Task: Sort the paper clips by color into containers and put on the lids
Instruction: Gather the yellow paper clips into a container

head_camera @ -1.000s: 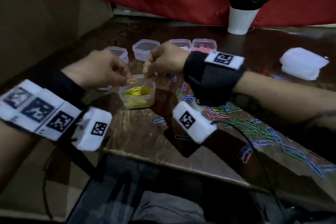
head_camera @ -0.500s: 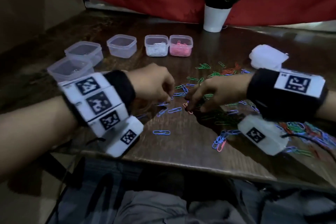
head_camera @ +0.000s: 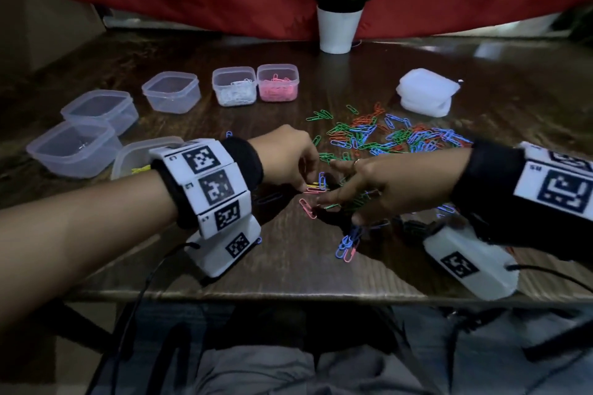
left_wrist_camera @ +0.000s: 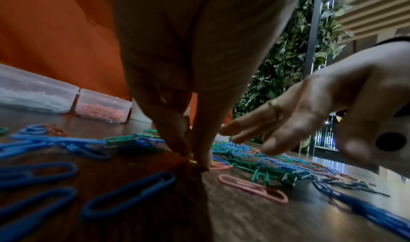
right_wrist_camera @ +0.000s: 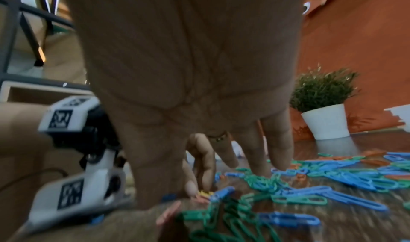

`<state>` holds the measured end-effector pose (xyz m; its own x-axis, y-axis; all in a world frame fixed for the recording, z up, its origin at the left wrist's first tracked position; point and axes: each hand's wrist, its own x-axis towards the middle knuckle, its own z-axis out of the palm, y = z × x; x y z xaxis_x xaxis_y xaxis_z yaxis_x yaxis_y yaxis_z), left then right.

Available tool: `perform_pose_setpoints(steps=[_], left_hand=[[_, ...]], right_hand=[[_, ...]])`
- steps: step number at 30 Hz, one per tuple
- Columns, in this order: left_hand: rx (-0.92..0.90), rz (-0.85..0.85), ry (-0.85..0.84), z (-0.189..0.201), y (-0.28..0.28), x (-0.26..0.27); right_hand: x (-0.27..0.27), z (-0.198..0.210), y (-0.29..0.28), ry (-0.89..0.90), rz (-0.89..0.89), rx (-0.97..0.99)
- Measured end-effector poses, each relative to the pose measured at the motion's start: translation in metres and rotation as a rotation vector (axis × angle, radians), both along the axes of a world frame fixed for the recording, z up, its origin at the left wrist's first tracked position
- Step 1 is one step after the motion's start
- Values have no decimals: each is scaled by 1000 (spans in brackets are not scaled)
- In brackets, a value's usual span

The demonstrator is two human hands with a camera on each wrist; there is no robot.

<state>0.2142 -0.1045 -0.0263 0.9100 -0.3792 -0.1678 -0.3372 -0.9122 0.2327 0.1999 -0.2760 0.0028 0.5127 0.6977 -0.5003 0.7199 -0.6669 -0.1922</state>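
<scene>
Loose paper clips (head_camera: pixel 390 138) in blue, green, orange and pink lie spread over the dark wooden table (head_camera: pixel 288 266). My left hand (head_camera: pixel 307 187) pinches a yellow paper clip (head_camera: pixel 313 185) against the tabletop with thumb and forefinger; in the left wrist view the left hand (left_wrist_camera: pixel 195 159) shows a sliver of yellow at its tips. My right hand (head_camera: pixel 340 199) hovers just to the right, fingers straight and spread, tips touching the clips. The tub with yellow clips (head_camera: pixel 134 159) sits half hidden behind my left wrist.
Along the back left stand tubs of white clips (head_camera: pixel 234 86) and pink clips (head_camera: pixel 277 83), plus three empty tubs (head_camera: pixel 171 91). A stack of white lids (head_camera: pixel 426 94) lies at the back right. A potted plant (head_camera: pixel 340 26) stands at the far edge.
Both hands left the yellow tub and came down to the clip pile. My left fingers have closed on a yellow clip; the right hand has spread its fingers beside it.
</scene>
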Motion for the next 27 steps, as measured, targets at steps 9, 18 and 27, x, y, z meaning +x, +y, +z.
perform_pose_setpoints(steps=[9, 18, 27], left_hand=[[-232, 229, 237, -9, 8, 9], [-222, 288, 346, -3, 8, 10], [-435, 472, 81, 61, 84, -40]], right_hand=[[-38, 0, -29, -78, -372, 418], [-44, -27, -32, -125, -788, 932], [-45, -41, 4, -50, -694, 1130]])
